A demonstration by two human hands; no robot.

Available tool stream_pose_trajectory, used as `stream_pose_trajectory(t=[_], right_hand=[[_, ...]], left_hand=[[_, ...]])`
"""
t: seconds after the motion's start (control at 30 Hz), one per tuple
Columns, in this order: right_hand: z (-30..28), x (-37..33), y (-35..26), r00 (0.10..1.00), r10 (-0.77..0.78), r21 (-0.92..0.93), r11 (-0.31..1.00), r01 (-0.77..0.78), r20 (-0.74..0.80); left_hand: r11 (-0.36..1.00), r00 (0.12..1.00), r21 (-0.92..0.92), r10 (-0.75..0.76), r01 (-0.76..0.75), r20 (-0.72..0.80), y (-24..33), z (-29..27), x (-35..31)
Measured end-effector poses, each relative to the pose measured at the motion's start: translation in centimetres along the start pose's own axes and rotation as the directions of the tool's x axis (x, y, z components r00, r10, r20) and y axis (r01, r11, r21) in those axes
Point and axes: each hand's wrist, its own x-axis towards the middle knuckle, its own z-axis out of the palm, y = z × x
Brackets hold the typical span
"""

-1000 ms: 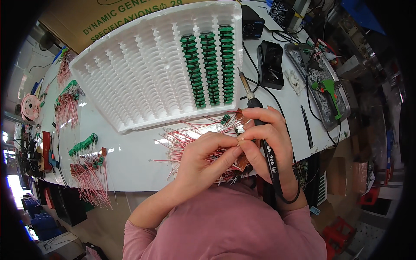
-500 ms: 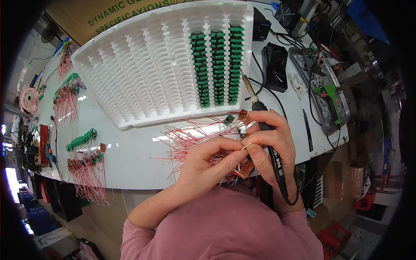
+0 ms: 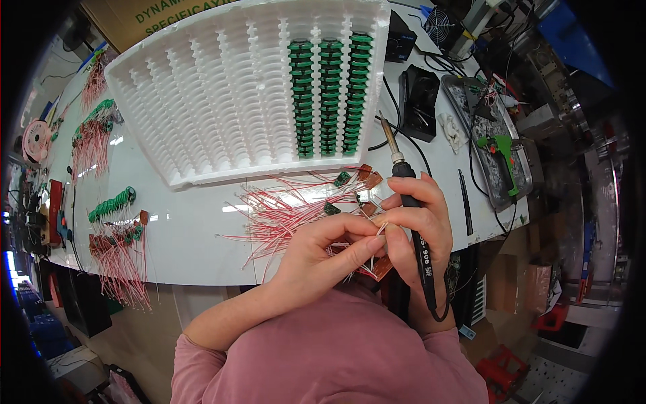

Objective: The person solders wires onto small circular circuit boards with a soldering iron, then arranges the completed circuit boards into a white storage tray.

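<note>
While I am inspecting remotely through the head view, the white tabletop (image 3: 182,242) is carrying the work. Along its far side a white foam tray (image 3: 256,135) is lying, its right part holding three columns of green-and-black parts (image 3: 329,101). Nearer the person, a bundle of red and white wires (image 3: 276,215) is fanning leftward, partly hidden behind the hands.

I am recording a soldering iron (image 3: 422,256), its metal tip pointing away from the body beside the tray's right edge; whether it is touching the foam, I cannot tell. The right hand (image 3: 436,232) is grasping the iron's black handle while its thumb side is meeting the left hand (image 3: 326,249). The left hand is pinching thin white wire ends (image 3: 381,229) between thumb and forefinger, just above a brown board (image 3: 383,269).

For handling, I am judging that this fingertip work on the wire ends is calling for a light, close pinch, with both wrists staying steady. I am also advising that the iron be held high in the palm, its tip well apart from foam, fingers and loose wires, because any turn of the right hand is swinging that tip too.
</note>
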Motion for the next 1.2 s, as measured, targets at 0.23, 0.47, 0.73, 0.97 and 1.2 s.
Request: stream_pose_trajectory(t=[0.23, 0.47, 0.73, 0.97, 1.2], right_hand=[[0.0, 0.1, 0.0, 0.999, 0.015, 0.008, 1.0, -0.014, -0.033], [0.3, 0.6, 0.0, 1.0, 0.008, 0.017, 1.0, -0.008, 0.016], [0.4, 0.7, -0.3, 0.999, 0.033, 0.034, 0.999, -0.033, 0.008], [0.4, 0.4, -0.5, 0.998, 0.013, 0.111, 0.994, -0.02, 0.061], [-3.5, 2.5, 2.5, 0.957, 0.28, 0.567, 0.801, -0.192, -0.072]], left_hand=[[1.0, 1.0, 0.025, 0.006, -0.005, -0.031, 0.6, 0.0, -0.1], [0.981, 0.996, 0.179, 0.083, -0.078, -0.024, 0.8, -0.4, 0.1], [0.998, 0.999, -0.064, -0.002, -0.002, -0.051, 0.4, -0.6, -0.1], [0.988, 0.995, -0.116, -0.099, 0.098, 0.001, 2.9, -1.4, -1.1], [0.486, 0.974, 0.873, 0.218, -0.047, -0.068, 9.8, -6.3, -4.2]])
